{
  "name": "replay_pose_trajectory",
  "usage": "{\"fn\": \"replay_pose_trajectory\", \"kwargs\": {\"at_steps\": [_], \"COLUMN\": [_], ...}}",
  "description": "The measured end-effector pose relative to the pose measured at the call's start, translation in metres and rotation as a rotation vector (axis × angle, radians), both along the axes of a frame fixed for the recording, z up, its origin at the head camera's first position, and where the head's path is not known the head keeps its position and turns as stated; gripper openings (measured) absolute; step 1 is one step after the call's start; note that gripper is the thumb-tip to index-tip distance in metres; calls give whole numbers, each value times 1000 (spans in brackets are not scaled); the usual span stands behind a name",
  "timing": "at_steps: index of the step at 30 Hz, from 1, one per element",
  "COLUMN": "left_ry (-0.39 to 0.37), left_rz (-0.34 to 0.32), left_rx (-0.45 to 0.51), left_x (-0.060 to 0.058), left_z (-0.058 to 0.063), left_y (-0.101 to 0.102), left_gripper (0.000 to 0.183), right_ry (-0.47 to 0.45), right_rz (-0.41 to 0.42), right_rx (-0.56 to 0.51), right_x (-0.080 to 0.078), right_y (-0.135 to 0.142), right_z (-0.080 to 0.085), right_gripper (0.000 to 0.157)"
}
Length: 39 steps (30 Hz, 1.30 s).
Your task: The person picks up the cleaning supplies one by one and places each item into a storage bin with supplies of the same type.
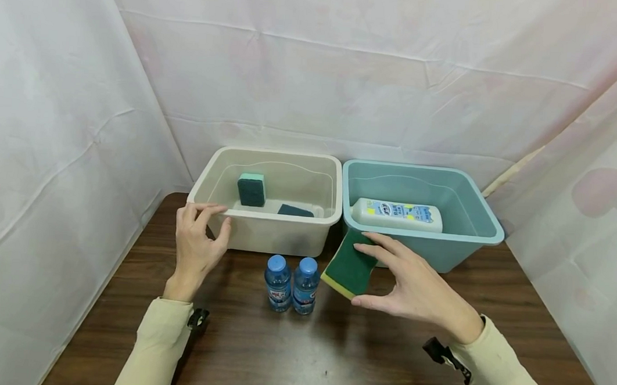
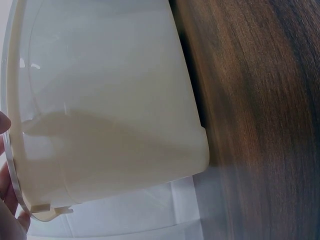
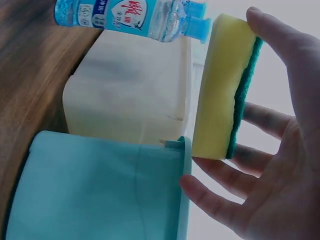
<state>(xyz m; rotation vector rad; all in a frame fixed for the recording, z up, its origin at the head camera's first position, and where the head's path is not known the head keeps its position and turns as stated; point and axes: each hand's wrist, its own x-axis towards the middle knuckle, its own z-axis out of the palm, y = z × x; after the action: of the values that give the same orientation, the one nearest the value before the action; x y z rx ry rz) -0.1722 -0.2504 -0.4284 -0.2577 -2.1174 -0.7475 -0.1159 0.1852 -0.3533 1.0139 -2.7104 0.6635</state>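
In the head view, my right hand (image 1: 419, 285) pinches a sponge (image 1: 350, 263) between thumb and fingers, in front of the teal bin (image 1: 473, 239). The sponge is tilted; the right wrist view shows its yellow foam (image 3: 220, 90) and thin green scouring side. My left hand (image 1: 198, 250) is at the front left corner of the beige bin (image 1: 269, 234), fingers curled over its rim, thumb on the outer side. Two dark green sponges are inside the beige bin, one upright (image 1: 251, 190) and one lower down (image 1: 295, 210), partly hidden. A white bottle (image 1: 397, 214) lies in the teal bin.
Two small blue-capped water bottles (image 1: 278, 284) (image 1: 306, 286) stand side by side on the brown wooden table (image 1: 258, 352), before the beige bin. Both bins stand next to each other against a pale curtain (image 1: 314, 82), which also hangs at either side.
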Motion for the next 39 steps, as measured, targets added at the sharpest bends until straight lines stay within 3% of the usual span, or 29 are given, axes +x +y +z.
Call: {"fn": "replay_pose_trajectory", "kwargs": {"at_steps": [11,33,39], "left_ry": [12,5,1], "left_rz": [1,-5,-10], "left_rx": [12,8,5], "left_x": [1,0,1], "left_z": [2,1,3], "left_y": [2,4,4], "left_gripper": [22,23,24], "right_ry": [-101,-136,-97], "right_rz": [-30,-10,-31], "right_rx": [-63,-67,-61], "right_x": [-9,-34,-43], "right_y": [-6,-27,-28], "right_z": [13,36,36], "right_gripper": [81,82,85]}}
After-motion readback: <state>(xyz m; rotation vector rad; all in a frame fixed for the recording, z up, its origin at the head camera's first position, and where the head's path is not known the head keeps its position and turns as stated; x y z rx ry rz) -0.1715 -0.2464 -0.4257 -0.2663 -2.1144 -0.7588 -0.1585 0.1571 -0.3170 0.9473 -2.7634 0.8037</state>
